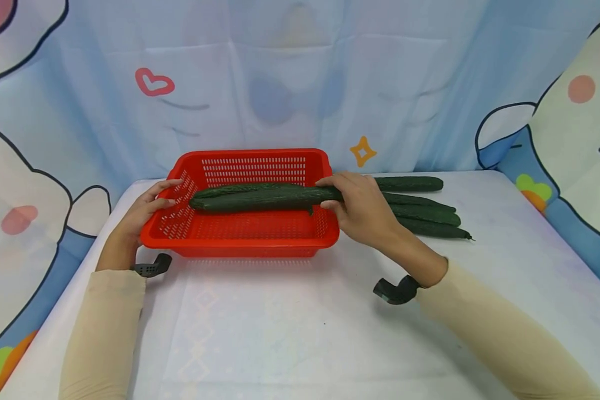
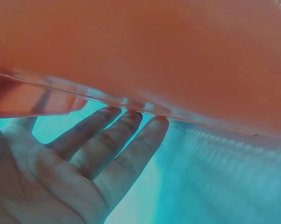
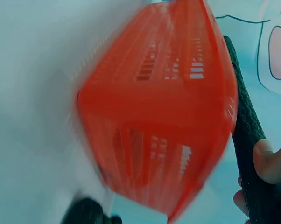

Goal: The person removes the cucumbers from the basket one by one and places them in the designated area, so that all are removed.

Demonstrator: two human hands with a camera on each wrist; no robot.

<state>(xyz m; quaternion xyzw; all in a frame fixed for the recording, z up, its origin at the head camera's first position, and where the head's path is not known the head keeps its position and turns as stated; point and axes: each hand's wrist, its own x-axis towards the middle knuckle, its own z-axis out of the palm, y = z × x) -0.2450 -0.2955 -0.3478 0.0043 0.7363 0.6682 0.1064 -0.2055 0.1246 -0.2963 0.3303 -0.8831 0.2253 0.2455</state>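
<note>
My right hand clamped on a cucumber laid across the red basket, left hand fingers apart against its left rim, four cucumbers right of it.

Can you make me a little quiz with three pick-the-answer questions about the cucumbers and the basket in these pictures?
1. Where is the cucumber that the right hand holds?
A. Over the red basket
B. On the floor
C. Under the table

2. How many cucumbers lie on the table to the right of the basket?
A. One
B. Four
C. Nine

3. What is the left hand doing?
A. Waving in the air
B. Resting against the basket's left rim
C. Holding a knife

Answers:
1. A: in the head view the cucumber stretches across the red basket, with its right end in the hand's grip.
2. B: four cucumbers on the table show behind the right hand.
3. B: its fingers touch the basket's left rim, and the left wrist view shows straight fingers under the red edge.
</note>
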